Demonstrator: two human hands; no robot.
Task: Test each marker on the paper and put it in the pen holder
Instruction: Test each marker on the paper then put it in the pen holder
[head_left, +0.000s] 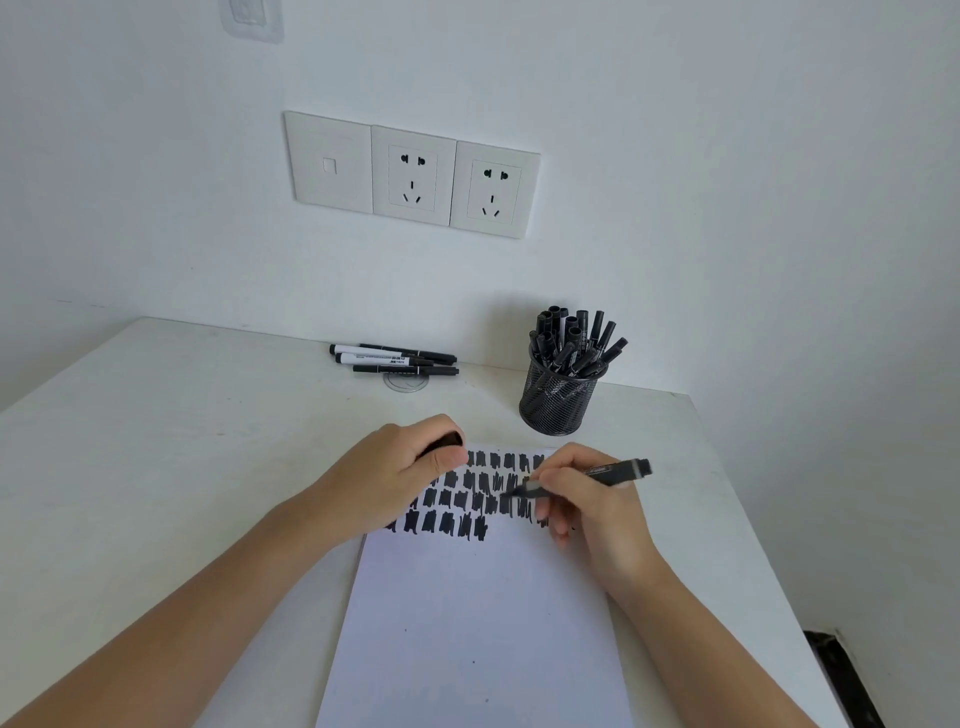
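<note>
A white sheet of paper (478, 613) lies on the table, its top part filled with rows of black scribbles. My right hand (587, 509) grips an uncapped black marker (613, 473), whose tip touches the paper among the scribbles. Resting on the paper's top left corner, my left hand (400, 478) is closed around a black marker cap (447, 442). A black mesh pen holder (558, 400) stands behind the paper at the right, packed with several black markers. Three more markers (397, 359) lie side by side near the wall.
The white table (156, 441) meets a white wall carrying a row of sockets (413, 174). The table's right edge drops off near a dark object (841, 675) at the lower right. A round cable grommet (408, 383) sits just below the loose markers.
</note>
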